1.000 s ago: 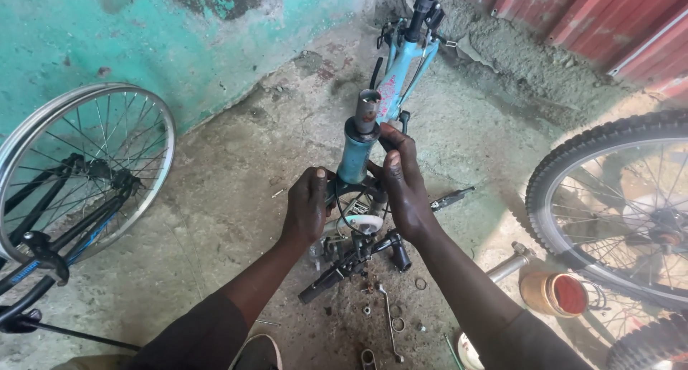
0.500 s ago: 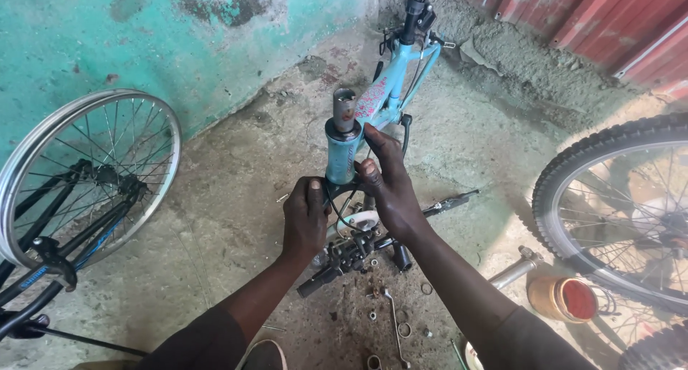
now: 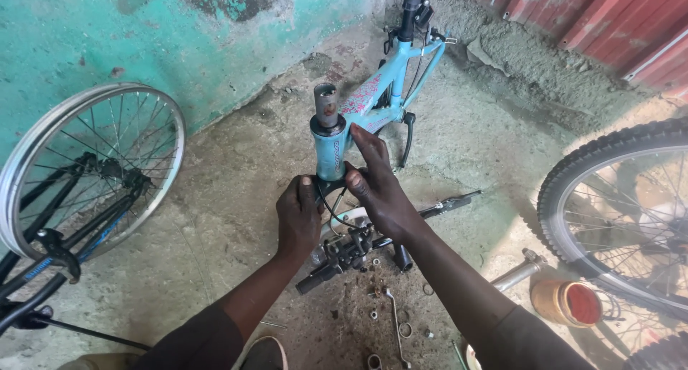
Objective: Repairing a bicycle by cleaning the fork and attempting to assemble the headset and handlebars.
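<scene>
A light blue bicycle frame (image 3: pixel 376 101) lies upside down on the concrete floor, its head tube (image 3: pixel 330 144) pointing toward me with a grey steerer stub (image 3: pixel 325 101) sticking out. My right hand (image 3: pixel 376 187) wraps the lower part of the head tube. My left hand (image 3: pixel 299 216) grips the black part just below the tube, fingers closed. Black handlebars with levers (image 3: pixel 351 252) lie on the floor under both hands.
A spoked wheel on a dark bicycle (image 3: pixel 86 176) stands at left. A knobby tyre wheel (image 3: pixel 616 212) is at right. A small tub with red contents (image 3: pixel 570 303), a spanner (image 3: pixel 394 320) and loose nuts and washers lie near me. A turquoise wall (image 3: pixel 143 33) is behind.
The head tube has risen in view and the steerer stub now shows more clearly. Both hands stay at the base of the tube, shifted slightly upward with it.
</scene>
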